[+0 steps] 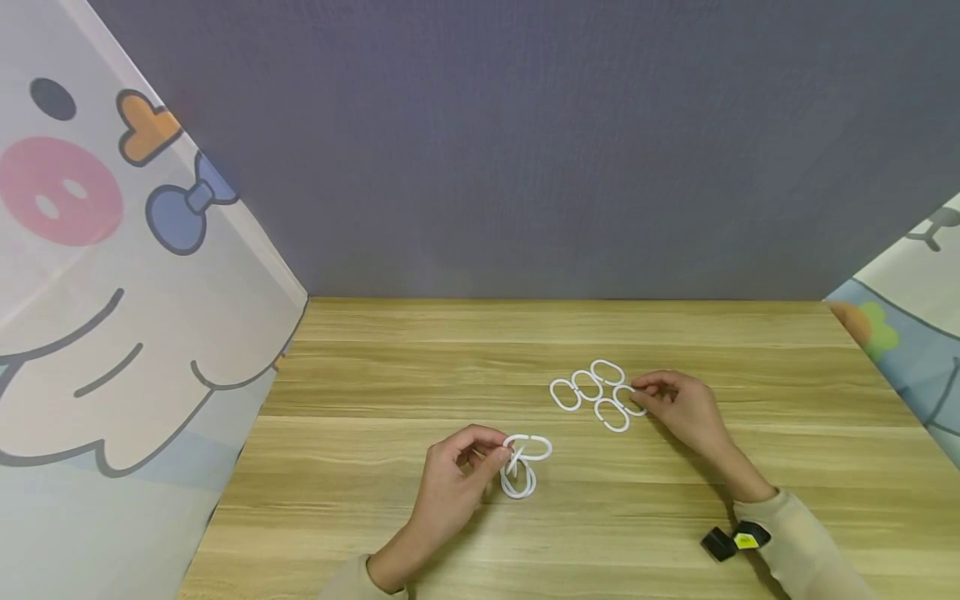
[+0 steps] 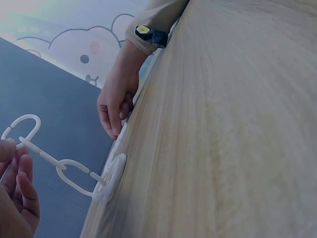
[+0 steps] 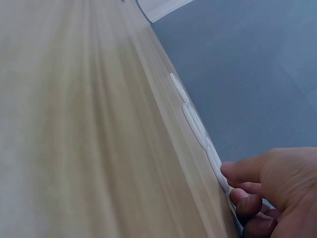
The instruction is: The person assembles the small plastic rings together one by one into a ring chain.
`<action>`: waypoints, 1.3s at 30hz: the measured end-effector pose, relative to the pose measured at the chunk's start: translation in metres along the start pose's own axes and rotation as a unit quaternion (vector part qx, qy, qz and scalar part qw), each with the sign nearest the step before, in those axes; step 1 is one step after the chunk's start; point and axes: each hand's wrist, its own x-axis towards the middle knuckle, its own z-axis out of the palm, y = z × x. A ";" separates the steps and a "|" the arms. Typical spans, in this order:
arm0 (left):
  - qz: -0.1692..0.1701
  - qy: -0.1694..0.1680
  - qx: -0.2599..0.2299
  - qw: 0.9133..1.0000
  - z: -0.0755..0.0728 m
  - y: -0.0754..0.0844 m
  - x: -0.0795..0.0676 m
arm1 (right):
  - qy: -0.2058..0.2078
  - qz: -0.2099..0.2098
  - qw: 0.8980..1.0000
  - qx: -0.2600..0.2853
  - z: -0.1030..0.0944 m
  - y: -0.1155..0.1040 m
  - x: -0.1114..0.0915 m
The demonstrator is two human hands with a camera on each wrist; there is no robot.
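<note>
My left hand (image 1: 453, 479) pinches the top link of a short chain of white plastic C-shaped links (image 2: 48, 157) between thumb and fingers. The linked pieces hang down from it, and the lowest ones are at the tabletop. Farther back and to the right, several loose white links (image 1: 566, 409) lie flat, close together. At the right end of that group my right hand (image 1: 682, 412) pinches the edge of one white link (image 3: 217, 171), thumb on top. That link appears flat on the table, partly hidden by the fingertips.
The wood-grain table (image 1: 375, 392) runs back to a grey panel (image 1: 525, 167). Cartoon-printed walls (image 1: 187, 333) stand at both sides. A black and yellow device (image 1: 742, 540) is strapped at the right sleeve.
</note>
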 end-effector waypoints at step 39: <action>0.002 -0.001 0.001 1.000 0.001 -0.001 -0.001 | -0.085 0.130 0.972 0.176 -0.008 -0.012 0.004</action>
